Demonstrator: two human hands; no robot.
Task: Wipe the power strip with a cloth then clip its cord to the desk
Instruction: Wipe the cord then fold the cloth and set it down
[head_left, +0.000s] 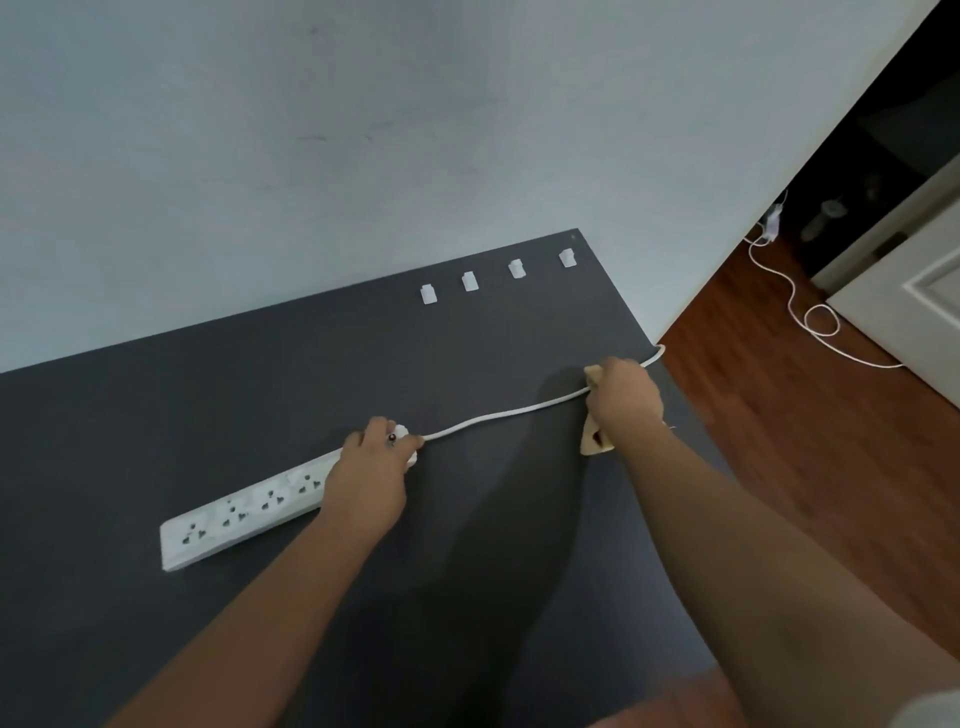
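A long white power strip (244, 512) lies diagonally on the dark grey desk (156, 415). My left hand (371, 470) presses down on its right end, where the cord leaves it. The white cord (498, 415) runs right across the desk and over the right edge. My right hand (623, 397) is closed around the cord with a cream-coloured cloth (595, 439) wrapped on it; most of the cloth is hidden under the hand. Several white cable clips (470, 281) sit in a row near the desk's back edge.
A pale wall rises directly behind the desk. To the right is a wooden floor (779, 415) with another white cable (810, 317) looping on it, and a white door (914, 306) beyond.
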